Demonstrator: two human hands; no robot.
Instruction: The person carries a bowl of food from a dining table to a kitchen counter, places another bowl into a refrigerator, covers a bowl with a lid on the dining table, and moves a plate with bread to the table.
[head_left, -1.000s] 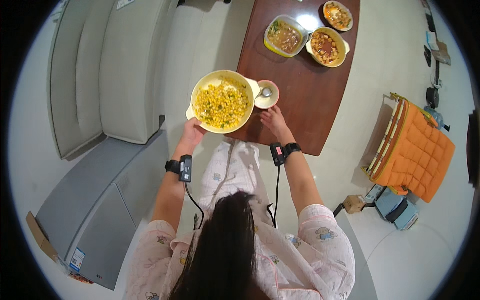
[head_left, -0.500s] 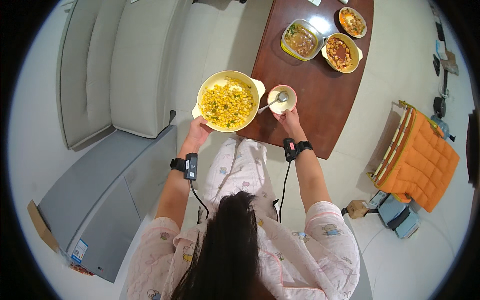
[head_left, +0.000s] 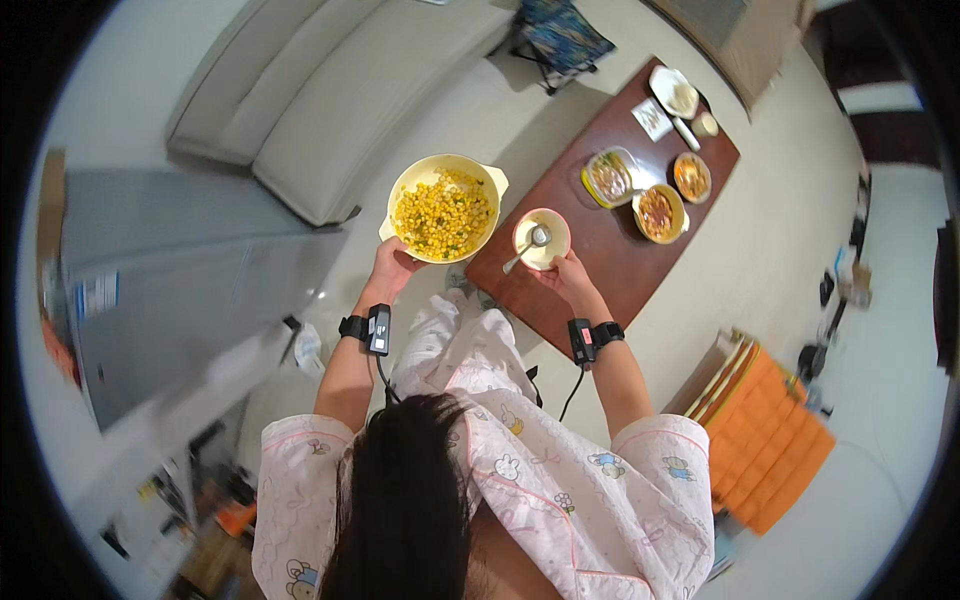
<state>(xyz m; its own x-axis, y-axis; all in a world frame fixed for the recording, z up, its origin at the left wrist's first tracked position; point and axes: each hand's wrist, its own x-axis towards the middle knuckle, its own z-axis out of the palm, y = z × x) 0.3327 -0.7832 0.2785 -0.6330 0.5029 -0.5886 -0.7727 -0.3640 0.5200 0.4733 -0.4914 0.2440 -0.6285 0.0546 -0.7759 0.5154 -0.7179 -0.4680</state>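
Observation:
My left hand (head_left: 392, 268) grips the near-left handle of a round, cream-yellow two-handled dish (head_left: 497, 181). Corn kernels (head_left: 445, 215) with green bits lie in it. Held in my right hand (head_left: 570, 283) is a small bowl (head_left: 560, 232), pink outside and pale inside. A metal spoon (head_left: 540, 236) rests in this bowl, its handle leaning out over the left rim. Both vessels are up in front of me, side by side and apart. The bowl appears over the near-left part of a dark wooden table (head_left: 530, 318); the dish is left of the table.
On the table are a clear food container (head_left: 596, 197), a two-handled yellow pot (head_left: 683, 222), a bowl of food (head_left: 692, 180) and a white plate (head_left: 665, 85). A grey sofa (head_left: 340, 90) and grey refrigerator (head_left: 200, 290) flank my left. An orange padded folding chair (head_left: 770, 440) stands right.
My view has turned and shifted back; the table now slants and shows more of its far end. A folding stool has come into sight. Both hands keep their holds.

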